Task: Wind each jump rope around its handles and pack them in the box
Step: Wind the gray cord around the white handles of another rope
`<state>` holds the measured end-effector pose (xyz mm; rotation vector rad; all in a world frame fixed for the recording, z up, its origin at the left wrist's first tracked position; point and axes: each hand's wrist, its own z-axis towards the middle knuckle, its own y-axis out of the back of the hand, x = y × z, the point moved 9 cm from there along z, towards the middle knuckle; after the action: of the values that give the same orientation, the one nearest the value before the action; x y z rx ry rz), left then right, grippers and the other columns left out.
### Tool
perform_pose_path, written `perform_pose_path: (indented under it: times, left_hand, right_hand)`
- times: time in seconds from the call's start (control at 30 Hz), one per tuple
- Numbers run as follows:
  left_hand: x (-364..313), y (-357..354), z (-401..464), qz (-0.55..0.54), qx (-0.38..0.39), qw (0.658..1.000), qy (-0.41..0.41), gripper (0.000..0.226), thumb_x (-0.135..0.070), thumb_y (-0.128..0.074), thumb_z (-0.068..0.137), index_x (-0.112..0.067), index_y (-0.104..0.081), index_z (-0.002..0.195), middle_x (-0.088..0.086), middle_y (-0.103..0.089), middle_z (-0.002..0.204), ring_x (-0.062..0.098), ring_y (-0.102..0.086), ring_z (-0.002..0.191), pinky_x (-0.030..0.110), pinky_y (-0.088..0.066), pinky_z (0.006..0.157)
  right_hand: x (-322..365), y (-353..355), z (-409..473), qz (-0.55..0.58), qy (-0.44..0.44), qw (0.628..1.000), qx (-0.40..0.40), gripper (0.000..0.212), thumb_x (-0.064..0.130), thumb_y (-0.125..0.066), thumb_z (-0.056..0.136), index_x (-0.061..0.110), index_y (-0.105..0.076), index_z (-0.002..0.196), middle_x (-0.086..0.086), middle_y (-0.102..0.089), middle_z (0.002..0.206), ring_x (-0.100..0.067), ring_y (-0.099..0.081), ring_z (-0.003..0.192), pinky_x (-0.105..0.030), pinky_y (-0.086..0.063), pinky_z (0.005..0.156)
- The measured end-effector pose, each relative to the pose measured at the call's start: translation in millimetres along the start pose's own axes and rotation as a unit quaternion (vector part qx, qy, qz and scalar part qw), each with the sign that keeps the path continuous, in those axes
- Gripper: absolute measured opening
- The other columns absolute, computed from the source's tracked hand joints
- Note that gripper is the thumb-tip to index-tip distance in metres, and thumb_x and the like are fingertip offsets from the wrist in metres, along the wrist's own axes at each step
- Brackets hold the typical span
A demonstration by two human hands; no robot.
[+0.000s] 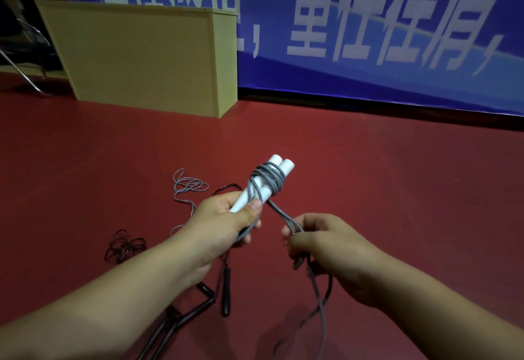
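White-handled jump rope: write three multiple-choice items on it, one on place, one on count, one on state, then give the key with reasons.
1. Where are the white handles?
A. in the left hand
B. on the red floor
C. on top of the tan box

2. How many white handles are bundled together?
A. one
B. two
C. four

3. What state is the grey cord in?
A. fully wound
B. not wound at all
C. partly wound, with a loose length running through the right hand

Key: 1 A, the left hand's fingers curl round the handles. 2 B, two round white ends show side by side. 3 C, coils sit near the handle tops while cord trails down past the right hand.
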<state>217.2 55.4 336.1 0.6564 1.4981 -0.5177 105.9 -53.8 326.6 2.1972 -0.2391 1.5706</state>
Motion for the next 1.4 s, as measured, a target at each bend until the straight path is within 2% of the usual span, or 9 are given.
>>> perform_pose_path:
  times: [0.17,0.33,0.53,0.63,0.77,0.9,1.03,1.27,1.4]
  left_hand:
    - [3.5,4.5,0.6,0.037,-0.004,0.999,0.004,0.019,-0.021,-0.059,0.097,-0.017,-0.067,0.08,-0.003,-0.061,0.063,0.01,-0.048,0.048,0.018,-0.041,0.05]
    - [-10.9,2.5,4.9,0.054,-0.013,0.998,-0.033,0.018,-0.019,-0.059,0.096,-0.016,-0.066,0.08,-0.003,-0.061,0.063,0.008,-0.047,0.046,0.014,-0.038,0.046]
    - [-36.0,-2.2,13.2,0.056,-0.068,0.994,-0.066,0.023,-0.019,-0.06,0.096,-0.014,-0.063,0.073,-0.003,-0.059,0.06,0.006,-0.043,0.04,0.015,-0.035,0.043]
    - [-37.7,-1.1,18.2,0.085,-0.097,0.988,-0.079,0.022,-0.02,-0.063,0.094,-0.014,-0.065,0.073,-0.003,-0.061,0.06,0.01,-0.044,0.044,0.023,-0.037,0.05]
    - [-35.7,3.5,24.9,0.127,-0.116,0.982,-0.082,0.022,-0.021,-0.065,0.091,-0.015,-0.065,0.071,-0.005,-0.06,0.056,0.012,-0.046,0.045,0.027,-0.037,0.053]
    - [-31.2,16.0,30.3,0.145,-0.127,0.979,-0.071,0.021,-0.019,-0.065,0.091,-0.014,-0.066,0.071,-0.002,-0.062,0.058,0.014,-0.048,0.049,0.026,-0.036,0.054]
    - [-20.8,18.0,34.3,0.25,-0.114,0.959,-0.065,0.014,-0.039,-0.065,0.082,-0.026,-0.069,0.078,-0.003,-0.069,0.066,0.023,-0.062,0.063,0.032,-0.049,0.062]
    - [-18.1,19.8,26.7,0.46,-0.116,0.876,-0.08,0.017,-0.045,-0.06,0.089,-0.035,-0.064,0.102,-0.007,-0.068,0.086,0.027,-0.063,0.087,0.034,-0.049,0.073]
    - [-5.2,-7.9,21.0,0.535,-0.028,0.84,-0.088,0.018,-0.046,-0.059,0.09,-0.031,-0.06,0.101,-0.005,-0.067,0.091,0.027,-0.063,0.091,0.034,-0.047,0.072]
  right_hand:
    - [2.9,-2.3,-5.5,0.012,-0.041,0.997,0.059,0.014,0.0,-0.055,0.087,0.013,-0.058,0.082,-0.006,-0.059,0.064,-0.016,-0.056,0.056,-0.025,-0.047,0.052]
    - [29.4,19.8,-9.7,0.022,0.001,0.999,0.029,0.018,-0.005,-0.055,0.086,0.011,-0.061,0.081,-0.006,-0.055,0.064,-0.022,-0.061,0.06,-0.041,-0.056,0.072]
    - [59.4,31.2,-23.4,-0.131,0.119,0.984,-0.031,0.025,0.002,-0.057,0.09,0.024,-0.068,0.097,0.002,-0.048,0.059,-0.016,-0.044,0.055,-0.026,-0.038,0.046]
    - [78.4,31.7,-24.7,-0.264,0.167,0.947,-0.07,0.016,0.017,-0.06,0.091,0.027,-0.069,0.101,0.013,-0.053,0.062,-0.006,-0.046,0.055,-0.019,-0.039,0.055]
    - [81.7,35.8,-31.5,-0.39,0.138,0.904,-0.104,0.012,0.032,-0.061,0.091,0.027,-0.066,0.101,0.01,-0.065,0.088,-0.008,-0.059,0.081,-0.021,-0.043,0.068]
    - [51.7,38.6,-39.4,-0.292,0.113,0.943,-0.114,0.009,0.031,-0.063,0.088,0.024,-0.064,0.083,0.003,-0.069,0.074,-0.005,-0.053,0.06,-0.026,-0.043,0.06]
    - [41.2,36.7,-39.0,-0.228,0.085,0.968,-0.063,0.024,0.033,-0.064,0.091,0.017,-0.065,0.073,0.01,-0.062,0.056,0.001,-0.043,0.045,-0.014,-0.033,0.043]
    - [32.9,39.9,-34.6,-0.108,0.086,0.99,-0.006,0.009,0.022,-0.069,0.088,0.015,-0.069,0.082,-0.003,-0.046,0.067,-0.016,-0.04,0.058,-0.032,-0.039,0.051]
    - [33.8,36.1,-30.6,-0.077,0.114,0.99,0.021,0.008,0.017,-0.069,0.089,0.01,-0.067,0.087,-0.003,-0.048,0.067,-0.014,-0.043,0.058,-0.028,-0.04,0.051]
